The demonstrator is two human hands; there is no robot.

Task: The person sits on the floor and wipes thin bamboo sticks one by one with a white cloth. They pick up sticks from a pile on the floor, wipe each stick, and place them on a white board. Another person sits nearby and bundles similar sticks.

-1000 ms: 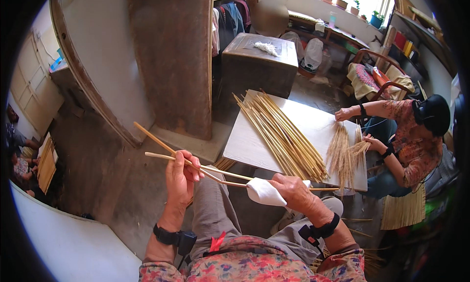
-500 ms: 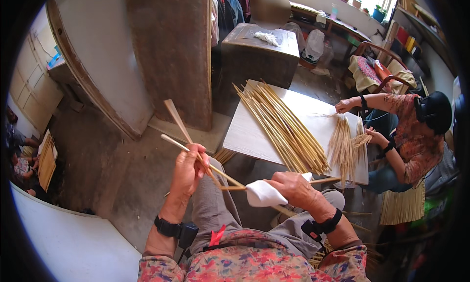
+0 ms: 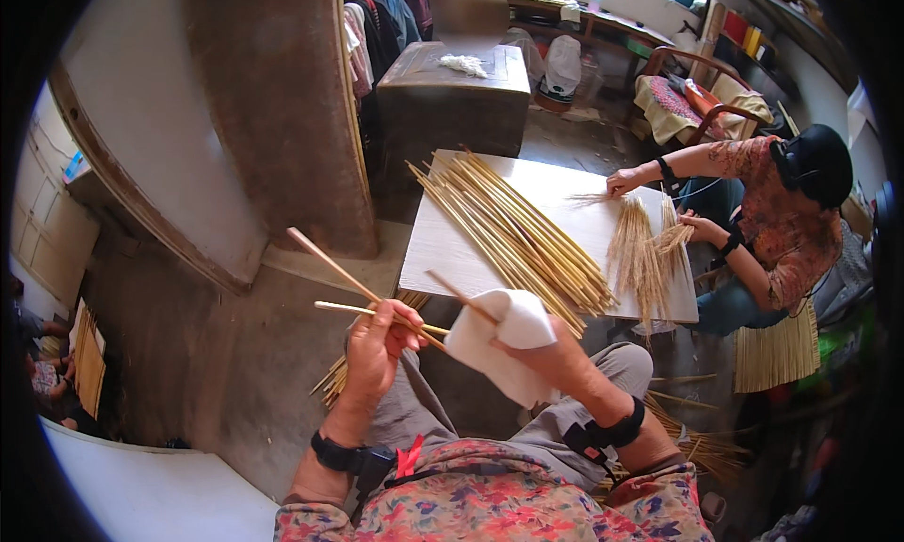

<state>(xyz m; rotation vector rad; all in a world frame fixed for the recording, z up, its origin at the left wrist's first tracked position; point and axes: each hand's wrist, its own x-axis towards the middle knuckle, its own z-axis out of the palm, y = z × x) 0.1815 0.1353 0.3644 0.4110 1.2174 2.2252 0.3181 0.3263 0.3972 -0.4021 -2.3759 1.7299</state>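
My left hand is closed around thin, pale straw-coloured stalks, which cross at its fingers. Their far ends stick out up and to the left. My right hand grips a folded white cloth just to the right of it, over my lap. A darker stalk end pokes out of the cloth's top. What the cloth wraps is hidden, and I cannot tell whether that end belongs to a stalk in my left hand.
A white board table ahead bears many yellow stalks and feathery grass plumes. At its right a co-worker handles plumes. Behind stands a dark chest with white string. More stalks lie by my left knee.
My right hand has turned, and the cloth has opened out wider and come nearer my left hand. A stalk end now shows above it. The whole view has shifted slightly.
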